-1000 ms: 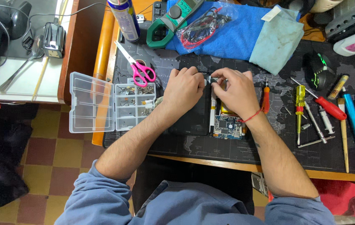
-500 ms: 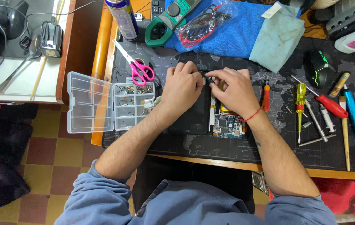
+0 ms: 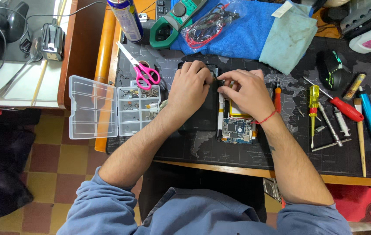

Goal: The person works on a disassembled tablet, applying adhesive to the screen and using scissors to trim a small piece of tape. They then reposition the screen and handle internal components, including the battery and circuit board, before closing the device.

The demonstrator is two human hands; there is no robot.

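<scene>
An opened tablet (image 3: 236,127) lies on a dark desk mat (image 3: 220,150), its blue circuit board and battery exposed. My left hand (image 3: 189,89) rests on the black back cover (image 3: 203,117) on the left side, fingers curled at its top edge. My right hand (image 3: 244,91) sits over the exposed internals, with fingertips pinched at the top seam between cover and body. Whether the fingers hold a small part is hidden. A red string is tied round my right wrist.
A clear compartment box (image 3: 113,106) with small parts lies open at the left. Pink scissors (image 3: 139,69), a spray can (image 3: 126,17), a green clamp meter (image 3: 174,19) and blue cloths (image 3: 246,30) sit behind. Screwdrivers (image 3: 313,109), several hand tools and a mouse (image 3: 335,67) lie right.
Both hands stay on the top edge of the tablet with only small finger shifts. The view has tilted slightly.
</scene>
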